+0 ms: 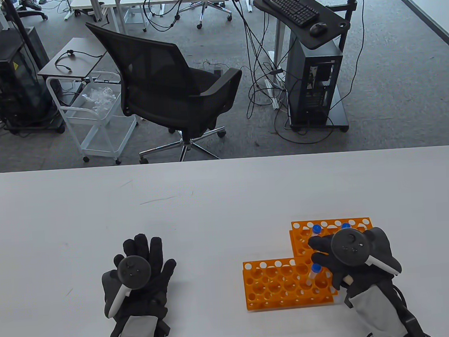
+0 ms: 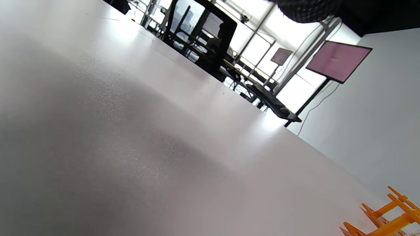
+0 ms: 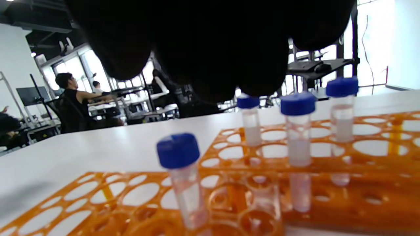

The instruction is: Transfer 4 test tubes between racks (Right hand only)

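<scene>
Two orange racks lie side by side at the table's right: a near rack (image 1: 279, 287) and a far rack (image 1: 328, 226). One blue-capped tube (image 1: 315, 273) stands slightly tilted in the near rack's right end; it also shows in the right wrist view (image 3: 182, 177). Three capped tubes (image 3: 298, 141) stand in the far rack (image 3: 370, 147), two of them visible in the table view (image 1: 316, 229). My right hand (image 1: 325, 261) hovers over where the racks meet, its fingers (image 3: 197, 49) above the tubes and touching none. My left hand (image 1: 139, 274) rests flat on the table, fingers spread.
The white table (image 1: 211, 200) reaches far to the left and back. A black office chair (image 1: 165, 88) and a computer cart (image 1: 310, 74) stand beyond the far edge. A rack corner (image 2: 390, 216) shows in the left wrist view.
</scene>
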### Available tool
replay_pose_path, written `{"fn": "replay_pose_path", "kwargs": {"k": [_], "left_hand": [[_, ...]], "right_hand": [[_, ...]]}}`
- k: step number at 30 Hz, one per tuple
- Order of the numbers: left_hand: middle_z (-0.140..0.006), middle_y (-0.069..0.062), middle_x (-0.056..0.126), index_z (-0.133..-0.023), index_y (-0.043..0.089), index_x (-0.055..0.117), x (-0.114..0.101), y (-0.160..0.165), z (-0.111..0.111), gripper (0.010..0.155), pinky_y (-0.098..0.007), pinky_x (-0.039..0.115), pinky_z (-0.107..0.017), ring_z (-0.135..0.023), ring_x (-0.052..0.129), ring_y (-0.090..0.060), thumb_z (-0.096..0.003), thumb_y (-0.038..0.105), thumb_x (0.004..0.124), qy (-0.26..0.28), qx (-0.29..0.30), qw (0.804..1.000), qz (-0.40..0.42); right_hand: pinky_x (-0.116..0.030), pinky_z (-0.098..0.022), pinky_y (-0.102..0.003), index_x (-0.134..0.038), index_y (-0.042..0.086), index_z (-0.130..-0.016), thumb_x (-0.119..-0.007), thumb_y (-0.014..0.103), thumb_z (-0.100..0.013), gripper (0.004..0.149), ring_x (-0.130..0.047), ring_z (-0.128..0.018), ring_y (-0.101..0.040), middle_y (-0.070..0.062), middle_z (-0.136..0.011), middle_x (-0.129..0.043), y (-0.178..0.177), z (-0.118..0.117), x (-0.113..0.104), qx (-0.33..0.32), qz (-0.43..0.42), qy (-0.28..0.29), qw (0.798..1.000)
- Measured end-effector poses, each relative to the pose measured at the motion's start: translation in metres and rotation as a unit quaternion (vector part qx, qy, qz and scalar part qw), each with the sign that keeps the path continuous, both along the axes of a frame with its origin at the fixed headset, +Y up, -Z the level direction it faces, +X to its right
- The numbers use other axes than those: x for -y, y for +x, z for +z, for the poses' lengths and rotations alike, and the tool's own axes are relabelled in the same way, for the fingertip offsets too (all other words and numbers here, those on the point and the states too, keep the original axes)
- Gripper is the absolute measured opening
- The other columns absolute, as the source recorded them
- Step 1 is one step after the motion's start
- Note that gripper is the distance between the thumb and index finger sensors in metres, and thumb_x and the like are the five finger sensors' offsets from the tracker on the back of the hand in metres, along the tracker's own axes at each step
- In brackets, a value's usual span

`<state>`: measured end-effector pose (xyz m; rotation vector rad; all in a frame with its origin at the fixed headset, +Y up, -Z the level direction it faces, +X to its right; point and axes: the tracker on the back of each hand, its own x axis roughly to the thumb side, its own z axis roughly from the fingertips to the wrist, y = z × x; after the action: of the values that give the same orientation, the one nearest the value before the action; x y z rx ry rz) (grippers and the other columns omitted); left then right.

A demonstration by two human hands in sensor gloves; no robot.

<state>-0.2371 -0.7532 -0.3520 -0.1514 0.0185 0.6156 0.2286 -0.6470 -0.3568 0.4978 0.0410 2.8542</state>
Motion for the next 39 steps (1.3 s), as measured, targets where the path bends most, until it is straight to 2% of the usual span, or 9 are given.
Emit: {"fn": "replay_pose_path", "kwargs": {"k": [4,10,21,39], "left_hand": [[-0.111,0.024,-0.017,-0.111,0.052,0.01,0.0,0.0,0.0,0.069,-0.036,-0.026,-0.067,-0.097,-0.033,-0.001,-0.0581,0.064,0.053,0.0,-0.001,1.0,-0.001],[-0.111,0.024,-0.017,-0.111,0.052,0.01,0.0,0.0,0.001,0.069,-0.036,-0.026,-0.067,-0.097,-0.033,-0.001,-0.0581,0.064,0.053,-0.002,-0.001,1.0,-0.002],[-0.111,0.024,-0.017,-0.111,0.052,0.01,-0.001,0.0,0.001,0.069,-0.036,-0.026,-0.067,-0.097,-0.033,-0.001,-0.0582,0.064,0.053,-0.001,-0.002,1.0,-0.002],[-0.111,0.024,-0.017,-0.111,0.052,0.01,-0.002,0.001,0.001,0.069,-0.036,-0.026,-0.067,-0.097,-0.033,-0.001,-0.0581,0.064,0.053,-0.002,-0.002,1.0,-0.003]], "right_hand": [[-0.065,-0.056,-0.063,-0.083,0.013,-0.091,-0.085,0.036,-0.045,0.052,-0.089,-0.072,-0.043,-0.016,-0.083,-0.094,-0.007,-0.002,0.009,-0.006,0.024,-0.037,0.999],[-0.065,-0.057,-0.063,-0.082,0.013,-0.092,-0.086,0.036,-0.043,0.054,-0.088,-0.072,-0.043,-0.016,-0.084,-0.094,-0.013,-0.006,0.019,-0.007,0.051,-0.061,0.997],[-0.068,-0.054,-0.062,-0.084,0.012,-0.089,-0.087,0.03,-0.043,0.049,-0.092,-0.067,-0.042,-0.015,-0.079,-0.097,-0.016,-0.009,0.027,-0.013,0.062,-0.079,0.995],[-0.067,-0.054,-0.062,-0.085,0.012,-0.089,-0.084,0.031,-0.045,0.048,-0.091,-0.066,-0.042,-0.015,-0.078,-0.097,0.006,0.003,-0.011,-0.009,-0.018,-0.013,1.0]]}}
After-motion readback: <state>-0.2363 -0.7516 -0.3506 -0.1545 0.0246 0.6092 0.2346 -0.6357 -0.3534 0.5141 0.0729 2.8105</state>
